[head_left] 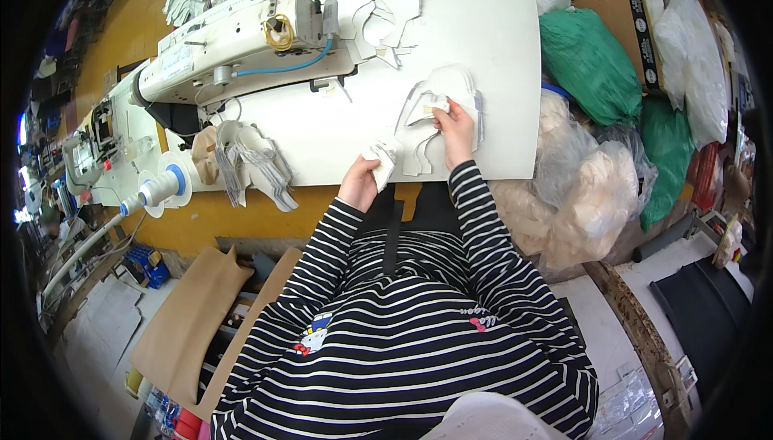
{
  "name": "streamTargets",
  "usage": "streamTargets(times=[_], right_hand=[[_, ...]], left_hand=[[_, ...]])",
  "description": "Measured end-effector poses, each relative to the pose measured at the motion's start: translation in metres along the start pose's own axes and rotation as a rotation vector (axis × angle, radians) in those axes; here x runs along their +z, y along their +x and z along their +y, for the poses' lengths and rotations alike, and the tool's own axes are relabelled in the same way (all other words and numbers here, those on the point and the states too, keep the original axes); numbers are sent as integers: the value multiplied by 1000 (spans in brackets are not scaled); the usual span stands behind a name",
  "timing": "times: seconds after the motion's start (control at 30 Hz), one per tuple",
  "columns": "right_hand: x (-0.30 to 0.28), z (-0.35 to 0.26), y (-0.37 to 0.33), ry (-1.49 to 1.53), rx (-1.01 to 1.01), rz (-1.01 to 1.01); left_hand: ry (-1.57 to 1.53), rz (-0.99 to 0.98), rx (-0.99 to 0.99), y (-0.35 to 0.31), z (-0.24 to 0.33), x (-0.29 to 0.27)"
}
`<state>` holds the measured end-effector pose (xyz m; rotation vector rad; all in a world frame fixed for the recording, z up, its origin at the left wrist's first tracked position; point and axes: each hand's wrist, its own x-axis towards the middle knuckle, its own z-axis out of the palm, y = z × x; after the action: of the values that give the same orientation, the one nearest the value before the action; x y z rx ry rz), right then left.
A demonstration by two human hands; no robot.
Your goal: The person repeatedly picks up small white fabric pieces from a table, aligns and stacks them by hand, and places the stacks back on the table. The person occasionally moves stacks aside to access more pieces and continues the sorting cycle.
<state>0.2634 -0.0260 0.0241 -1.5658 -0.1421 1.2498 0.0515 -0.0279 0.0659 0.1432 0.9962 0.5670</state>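
Note:
My left hand (359,182) is closed on a small stack of white cut pieces (381,163) just above the table's front edge. To its right, my right hand (456,129) pinches a small off-white piece (435,107) between thumb and fingers. That piece is over a pile of white curved cut pieces (452,79) lying on the white table (503,53). Whether the pieces are fabric or another sheet material I cannot tell. Left of my hands stands an industrial sewing machine (241,33) with a blue air hose (290,68).
More white cut pieces (382,5) lie behind the sewing machine's head. Grey and tan pieces (250,162) hang over the table's front edge at left, beside a large thread cone (165,186). Green bags (592,61) and clear bags (592,198) of pieces crowd the right side.

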Motion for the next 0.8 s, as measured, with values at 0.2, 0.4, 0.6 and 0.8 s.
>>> streamTargets(times=[0.2, 0.4, 0.6, 0.8], right_hand=[[-95, -15, -26, 278, -34, 172], [-168, -38, -63, 281, -41, 329], [-145, -56, -84, -59, -241, 246], [-65, -68, -87, -545, -439, 153]], left_hand=[[172, 13, -88, 43, -14, 38], [53, 54, -122, 93, -47, 92], [322, -18, 101, 76, -63, 124], [1129, -69, 778, 47, -52, 132]])
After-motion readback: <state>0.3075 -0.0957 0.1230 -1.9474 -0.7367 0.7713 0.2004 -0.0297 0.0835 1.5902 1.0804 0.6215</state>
